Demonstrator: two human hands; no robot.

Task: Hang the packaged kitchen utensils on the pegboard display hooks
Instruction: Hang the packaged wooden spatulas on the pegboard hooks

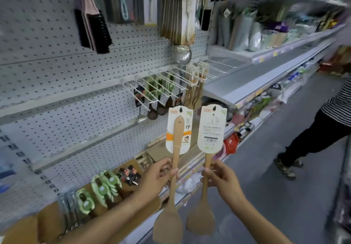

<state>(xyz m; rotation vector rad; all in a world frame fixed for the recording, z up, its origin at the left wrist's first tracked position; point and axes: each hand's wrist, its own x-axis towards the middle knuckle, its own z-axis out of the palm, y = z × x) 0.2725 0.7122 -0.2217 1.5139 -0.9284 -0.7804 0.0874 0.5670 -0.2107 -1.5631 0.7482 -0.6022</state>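
Observation:
My left hand [158, 176] grips the handle of a wooden spatula [171, 202] whose white card label faces me, blade hanging down. Beside it, my right hand [221, 177] holds a second wooden spatula [203, 211], its card showing the barcode side. Both spatulas stand upright in front of the grey pegboard [57, 76]. A row of white display hooks [163, 84] juts out above and behind them, apart from both cards. Some hooks carry green-packaged utensils, dark ladles and several wooden utensils [195, 89].
Cardboard boxes [49, 222] on the bottom shelf hold green-packaged utensils [102, 188] and metal tools. Brushes [95, 29] and carded tools hang higher up. Shelves of goods run to the right. A person in a striped top [322, 129] stands in the aisle.

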